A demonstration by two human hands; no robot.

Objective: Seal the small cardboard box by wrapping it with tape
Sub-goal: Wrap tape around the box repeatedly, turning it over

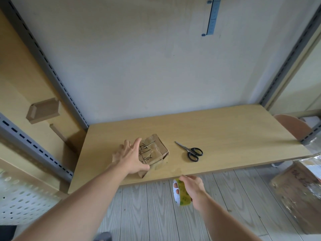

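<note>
The left hand [129, 158], fingers spread and relaxed, seems to rest on the box [154, 152] near the front edge of the desk [225, 136]. The right hand [192, 186] grasps the tape roll [183, 194] just off that edge.

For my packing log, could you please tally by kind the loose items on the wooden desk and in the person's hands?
Cardboard box: 1
Scissors: 1
Tape roll: 1, held in the right hand
Total: 3
</note>
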